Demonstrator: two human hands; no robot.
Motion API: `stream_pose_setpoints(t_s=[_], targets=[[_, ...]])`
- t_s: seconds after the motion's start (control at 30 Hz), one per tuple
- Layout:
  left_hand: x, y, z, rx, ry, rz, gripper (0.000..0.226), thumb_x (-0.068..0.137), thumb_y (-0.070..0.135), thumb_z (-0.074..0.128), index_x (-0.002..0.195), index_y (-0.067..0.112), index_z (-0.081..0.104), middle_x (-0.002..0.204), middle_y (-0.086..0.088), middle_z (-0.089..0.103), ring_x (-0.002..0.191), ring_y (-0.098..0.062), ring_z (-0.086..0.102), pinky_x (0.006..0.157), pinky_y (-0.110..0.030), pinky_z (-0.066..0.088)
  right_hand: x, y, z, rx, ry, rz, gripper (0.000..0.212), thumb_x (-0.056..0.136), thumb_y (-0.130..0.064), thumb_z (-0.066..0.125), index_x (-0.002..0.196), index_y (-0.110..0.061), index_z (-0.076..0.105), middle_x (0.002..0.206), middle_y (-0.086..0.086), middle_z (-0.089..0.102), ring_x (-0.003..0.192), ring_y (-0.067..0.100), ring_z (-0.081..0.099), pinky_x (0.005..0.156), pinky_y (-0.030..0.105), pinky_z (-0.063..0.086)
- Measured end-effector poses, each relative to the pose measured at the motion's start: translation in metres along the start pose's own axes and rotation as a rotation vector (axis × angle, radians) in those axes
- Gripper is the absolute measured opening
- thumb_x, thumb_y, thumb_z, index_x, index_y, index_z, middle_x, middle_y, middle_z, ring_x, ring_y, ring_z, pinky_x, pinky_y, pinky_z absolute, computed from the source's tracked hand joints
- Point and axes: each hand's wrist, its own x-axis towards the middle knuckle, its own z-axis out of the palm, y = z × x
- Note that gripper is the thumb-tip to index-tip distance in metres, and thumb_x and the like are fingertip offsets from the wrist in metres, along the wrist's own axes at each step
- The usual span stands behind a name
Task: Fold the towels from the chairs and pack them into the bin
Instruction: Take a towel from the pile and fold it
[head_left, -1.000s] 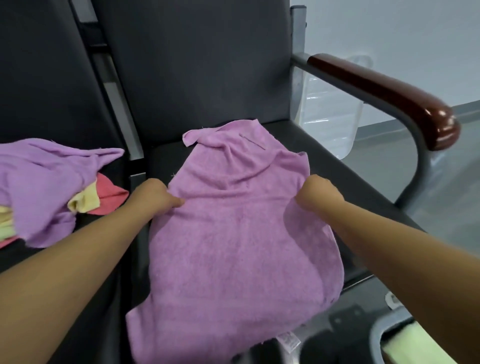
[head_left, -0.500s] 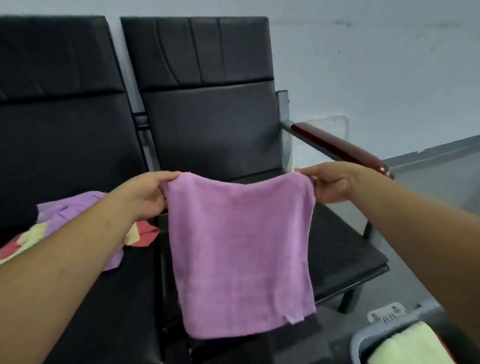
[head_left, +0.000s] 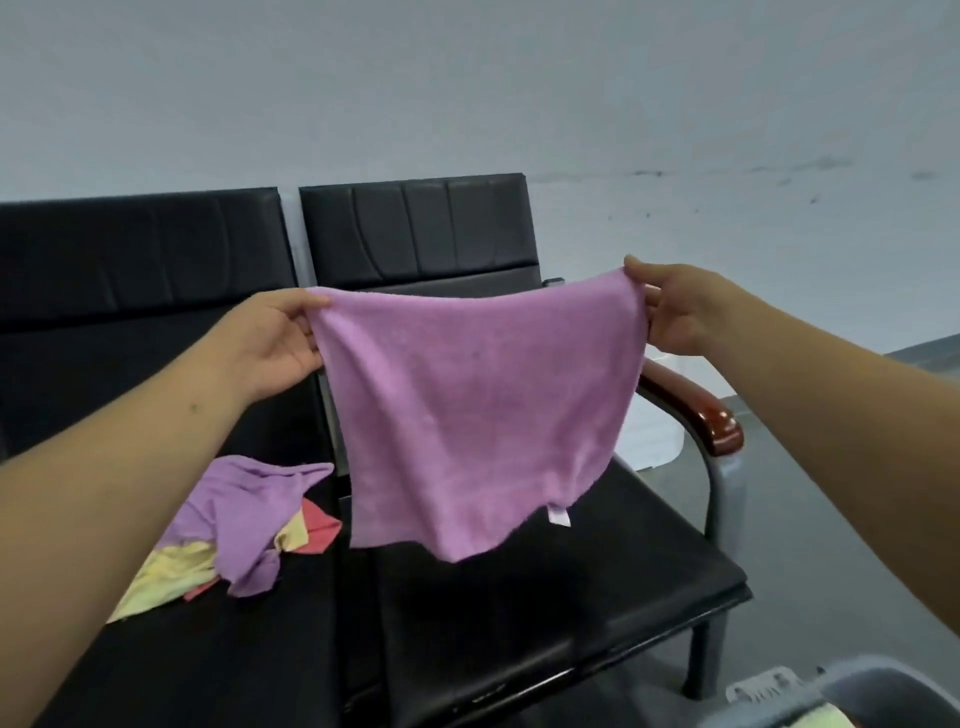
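Purple towel (head_left: 478, 415) hangs in the air above the right chair's seat (head_left: 649, 561), clear of it. Its top edge runs left to right and sags in the middle, and its length drops to a white tag (head_left: 558, 515) at the hem. The left hand (head_left: 270, 338) pinches the top left corner and the right hand (head_left: 675, 306) the top right. A grey bin (head_left: 852, 686) at the near right holds a yellow towel (head_left: 821, 719). A heap of towels (head_left: 244, 519) lies on the left chair (head_left: 156, 649). A wooden armrest (head_left: 701, 410) stands just right of the cloth.
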Motion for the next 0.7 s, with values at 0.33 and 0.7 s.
stream_pose_setpoints(t_s=[0.33, 0.7], targets=[[0.009, -0.025, 0.002, -0.097, 0.104, -0.069, 0.022, 0.092, 0.015, 0.06, 0.106, 0.001, 0.07, 0.116, -0.014, 0.071, 0.111, -0.026, 0.067, 0.099, -0.039, 0.052, 0.029, 0.035, -0.015, -0.01, 0.001, 0.079, 0.022, 0.102, 0.002, 0.042, 0.12, -0.001, 0.055, 0.102, 0.013, 0.066, 0.084, 0.023, 0.066, 0.063, 0.033, 0.06], [0.073, -0.054, -0.035, 0.904, 0.247, -0.122, 0.014, 0.086, 0.001, 0.072, 0.099, 0.007, 0.074, 0.104, -0.015, 0.072, 0.092, -0.023, 0.068, 0.08, -0.03, 0.058, 0.105, 0.074, -0.014, -0.619, 0.174, -0.157, 0.016, 0.074, 0.003, 0.084, 0.081, -0.005, 0.073, 0.102, 0.015, 0.072, 0.091, 0.03, 0.073, 0.076, 0.036, 0.063]])
